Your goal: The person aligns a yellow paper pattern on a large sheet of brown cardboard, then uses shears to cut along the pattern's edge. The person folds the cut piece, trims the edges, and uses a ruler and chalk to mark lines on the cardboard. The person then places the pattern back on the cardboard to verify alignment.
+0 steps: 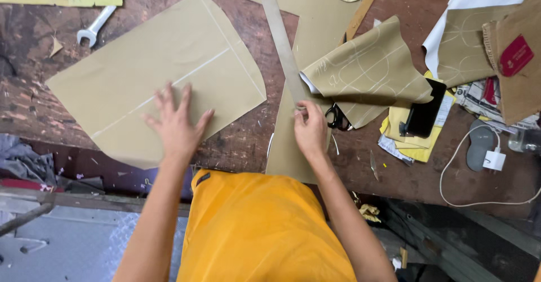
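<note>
A worn, dark brown table point(236, 141), scratched and stained, fills most of the view; below its near edge are a grey metal floor plate and a dark frame.

The left hand point(177, 125) lies flat and fully open, fingers spread, pressing on a tan sheet point(135, 73) near the table's near-left part. This sheet carries chalk lines (one long line runs across it from lower left to upper right) and sits turned at an angle to the table edge.

The right hand point(310, 131) is closed in a pinch on the near end of a long metal ruler point(280, 40). The ruler's long axis runs from the hand away toward the far edge, leaning slightly left. It lies over a second tan sheet point(307, 28) at the middle of the table.

Right of the ruler a third tan piece point(369, 68), marked with curved chalk outlines, is partly curled up. Black scissors point(337, 117) lie just beside the right hand, partly under that piece. A black phone point(425, 110) rests on yellow papers point(411, 144) further right. One wrench point(104, 17) lies near the far-left corner, and a white charger point(495, 159) with its cable sits toward the right edge.
</note>
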